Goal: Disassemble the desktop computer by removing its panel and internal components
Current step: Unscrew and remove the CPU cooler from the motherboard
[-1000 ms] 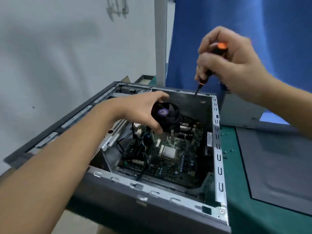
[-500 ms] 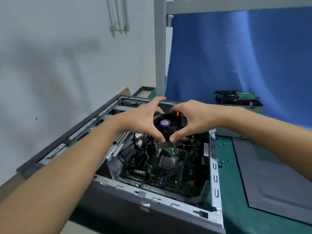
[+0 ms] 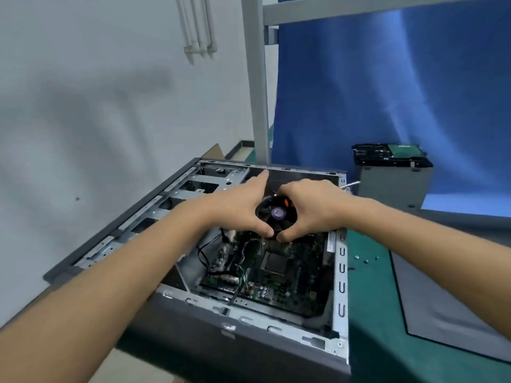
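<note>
Left hand (image 3: 237, 210) and right hand (image 3: 318, 208) both curl their fingers round the cooler fan (image 3: 277, 214), gripping it from either side. It's above the motherboard (image 3: 279, 283) in the open case (image 3: 341, 275).

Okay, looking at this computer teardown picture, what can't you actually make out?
Head view:
- Fan sides and mounts: covered by the left hand and right hand gripping it.
- Screwdriver: mostly buried in the right hand; only an orange patch and the shaft tip show.
- Motherboard lettering: too small, blurred.
- Loose screws: too small to type.
- Grey panel: cut off by the right edge.
</note>
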